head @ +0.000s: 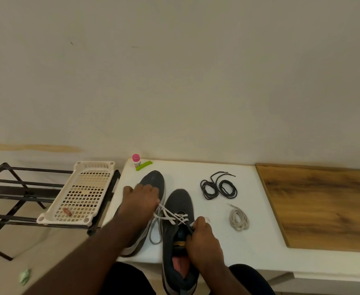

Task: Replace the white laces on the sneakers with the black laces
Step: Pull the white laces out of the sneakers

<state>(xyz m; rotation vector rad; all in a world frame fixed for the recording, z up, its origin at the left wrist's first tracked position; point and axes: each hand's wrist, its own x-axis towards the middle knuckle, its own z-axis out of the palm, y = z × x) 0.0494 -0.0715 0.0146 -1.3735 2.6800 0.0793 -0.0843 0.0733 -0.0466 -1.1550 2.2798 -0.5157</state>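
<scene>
Head view: left sneaker [153,182] perhaps half-hidden.

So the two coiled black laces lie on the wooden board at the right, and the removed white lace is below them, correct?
Not quite. The head view shows the two coiled black laces on the white table, left of the wooden board, not on it. The removed white lace does lie below them.

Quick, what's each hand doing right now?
Left hand: pinching the white lace, pulling it out of the right-side sneaker.
Right hand: gripping the same sneaker at its tongue.
</scene>
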